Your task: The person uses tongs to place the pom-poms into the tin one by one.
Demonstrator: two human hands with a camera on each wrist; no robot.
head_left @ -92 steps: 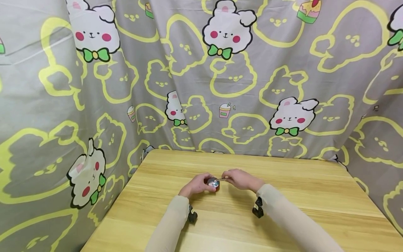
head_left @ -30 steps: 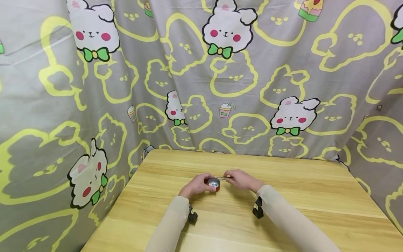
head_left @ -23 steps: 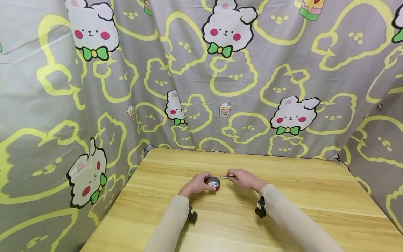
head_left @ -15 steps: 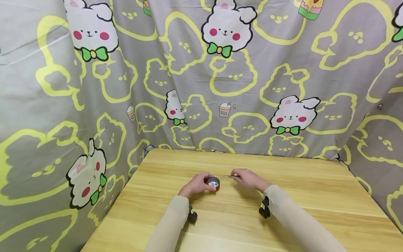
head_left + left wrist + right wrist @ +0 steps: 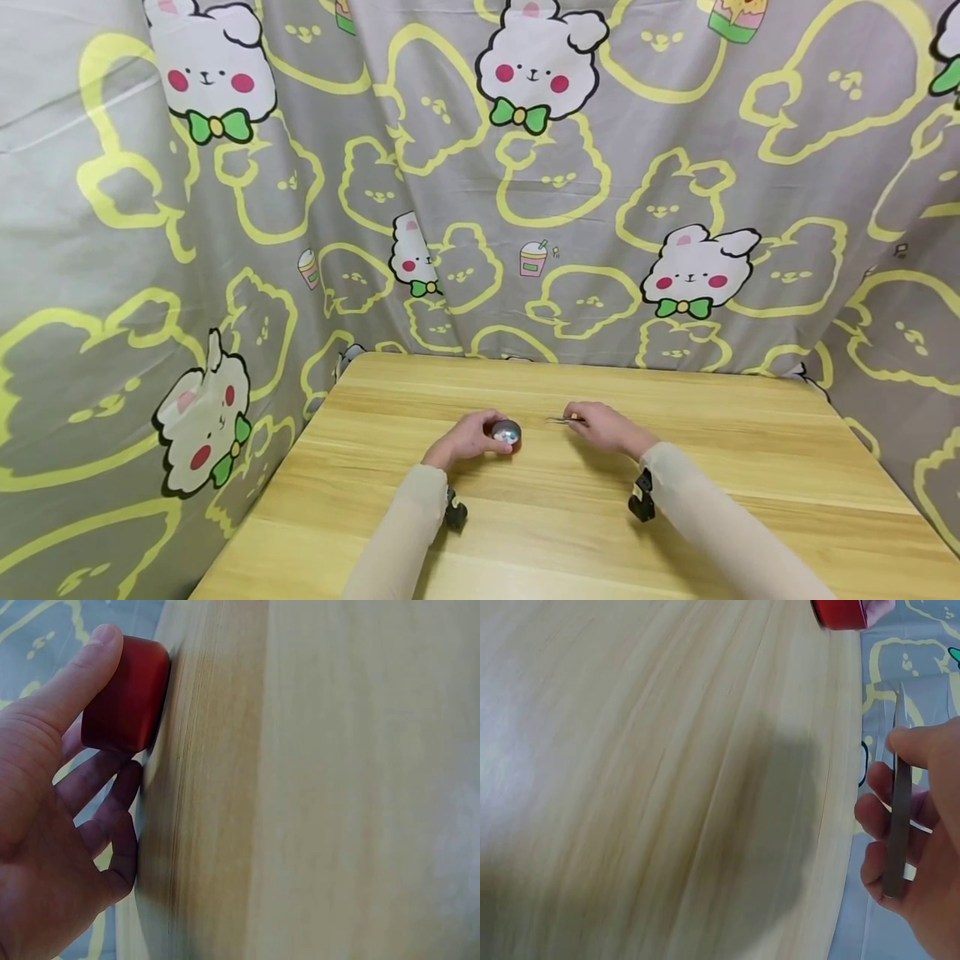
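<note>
My left hand [image 5: 467, 437] grips a small round red container [image 5: 129, 694], thumb on one side and fingers on the other. In the head view, the top of this container [image 5: 507, 434] looks dark and shiny, with small pale and bluish spots too fine to make out. To the right of it, my right hand [image 5: 604, 427] pinches a pair of slim metal tweezers [image 5: 898, 832]. Their tips point left toward the container, with a gap in between. Whether anything sits between the tips cannot be told.
Both hands work over a light wooden table [image 5: 540, 533]. A grey curtain [image 5: 480, 208] with rabbit and yellow outline prints hangs behind and along the sides. Black wrist devices sit under both sleeves.
My right hand has drawn the tweezers away from the container, moving to the right. At first their tips were at the container's top. The left hand and container stay nearly still.
</note>
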